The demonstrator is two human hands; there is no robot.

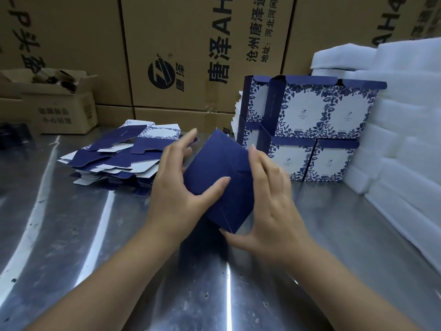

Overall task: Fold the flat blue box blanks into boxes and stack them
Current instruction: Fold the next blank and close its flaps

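A dark blue box [220,168] is tilted above the steel table [95,259], its folded bottom facing me. My left hand [176,187] holds its left side, thumb pressed on the blue face, fingers spread behind the edge. My right hand [272,204] holds the right side, fingers over the upper edge and thumb under the lower corner. A messy pile of flat blue box blanks [119,156] lies to the left. Folded blue-and-white floral boxes [315,130] stand stacked in two rows at the right rear.
White foam sheets [401,130] are piled high along the right edge. Large brown cartons [181,56] form a wall behind the table. A small open carton [59,103] sits at the back left.
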